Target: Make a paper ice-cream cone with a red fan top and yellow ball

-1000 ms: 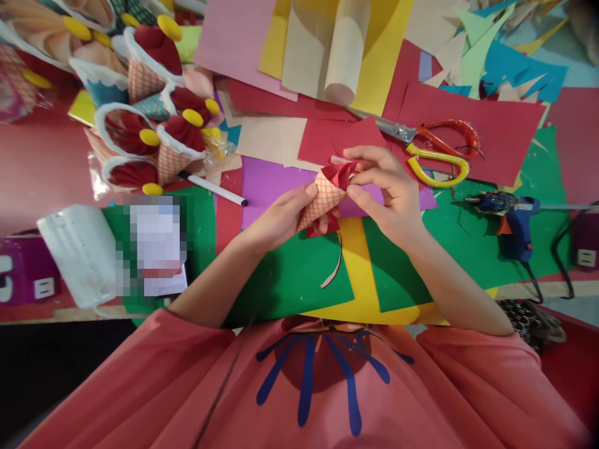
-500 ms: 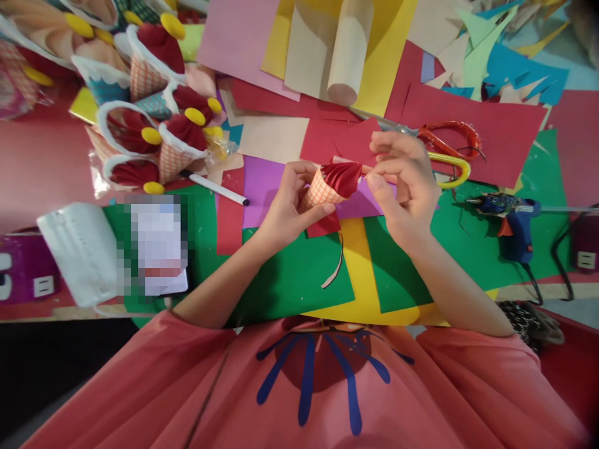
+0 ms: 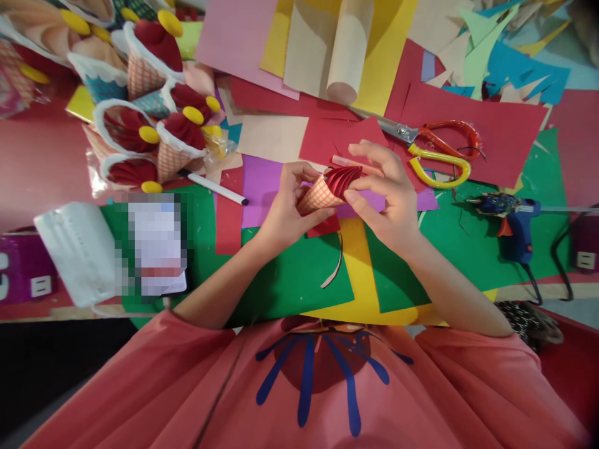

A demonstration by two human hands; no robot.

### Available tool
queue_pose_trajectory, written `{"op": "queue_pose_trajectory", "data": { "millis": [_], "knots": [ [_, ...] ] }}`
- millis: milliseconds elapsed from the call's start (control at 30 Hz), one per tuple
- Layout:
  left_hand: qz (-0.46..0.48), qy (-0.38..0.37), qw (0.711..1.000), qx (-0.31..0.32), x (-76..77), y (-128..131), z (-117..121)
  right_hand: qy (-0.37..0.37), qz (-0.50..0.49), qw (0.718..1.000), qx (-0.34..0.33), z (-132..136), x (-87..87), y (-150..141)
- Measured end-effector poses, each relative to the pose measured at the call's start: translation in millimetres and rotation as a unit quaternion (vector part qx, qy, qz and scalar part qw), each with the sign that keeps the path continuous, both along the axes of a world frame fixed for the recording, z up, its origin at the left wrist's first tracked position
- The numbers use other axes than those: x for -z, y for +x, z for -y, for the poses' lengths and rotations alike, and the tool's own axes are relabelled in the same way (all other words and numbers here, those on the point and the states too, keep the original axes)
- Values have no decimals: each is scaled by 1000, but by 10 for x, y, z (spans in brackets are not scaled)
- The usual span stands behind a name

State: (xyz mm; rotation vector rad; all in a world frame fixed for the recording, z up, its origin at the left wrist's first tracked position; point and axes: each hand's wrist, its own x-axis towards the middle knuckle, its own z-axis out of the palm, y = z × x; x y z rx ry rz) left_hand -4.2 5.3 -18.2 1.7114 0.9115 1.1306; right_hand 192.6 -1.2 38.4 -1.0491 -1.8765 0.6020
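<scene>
A craft ice cream cone (image 3: 321, 193), with an orange-and-white checked cone and a pleated red swirl (image 3: 343, 179), lies tilted between my hands above the table. My left hand (image 3: 292, 202) is closed around the cone part, thumb along its near side. At the swirl's right edge, the thumb and index finger of my right hand (image 3: 390, 209) pinch the red material, while the other fingers are raised and spread. Under the cone are a purple sheet (image 3: 262, 181) and a small red piece (image 3: 322, 226). A thin curled strip (image 3: 333, 269) lies just nearer to me.
Finished-looking cones with yellow dots (image 3: 175, 149) cluster at the left. Scissors (image 3: 442, 165) and a blue glue gun (image 3: 517, 227) lie right. A marker (image 3: 215, 188), phone (image 3: 156, 243) and white box (image 3: 77, 252) sit left. Coloured sheets and a roll (image 3: 349, 56) are behind.
My right hand has moved left and slightly down, from just off the swirl's tip to its edge. The scissors' yellow handle now shows fully. My left hand keeps its hold.
</scene>
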Motion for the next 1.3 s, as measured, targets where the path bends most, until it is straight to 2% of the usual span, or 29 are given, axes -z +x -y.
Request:
{"op": "queue_pose_trajectory", "data": {
  "millis": [267, 400, 533, 700, 800, 1133, 1300],
  "knots": [
    [13, -8, 1000, 5, -12, 7, -3, -23, 1, 1000, 0, 6, 8, 9],
    [47, -36, 998, 12, -4, 27, 0, -14, 16, 1000, -1, -7, 7, 27],
    [83, -113, 989, 40, -69, 46, 7, -11, 42, 999, -7, -41, -24, 66],
    [106, -238, 962, 87, -244, 39, -1, -36, 41, 998, -39, -72, -69, 112],
    [109, -274, 951, 94, -314, 31, -11, -50, 25, 997, -48, -77, -87, 121],
    [121, -317, 935, 105, -352, 44, -4, -67, -10, 995, -77, -104, -78, 128],
    [117, -314, 936, 108, -356, 38, -10, -80, -15, 993, -82, -106, -74, 127]
  ]
}}
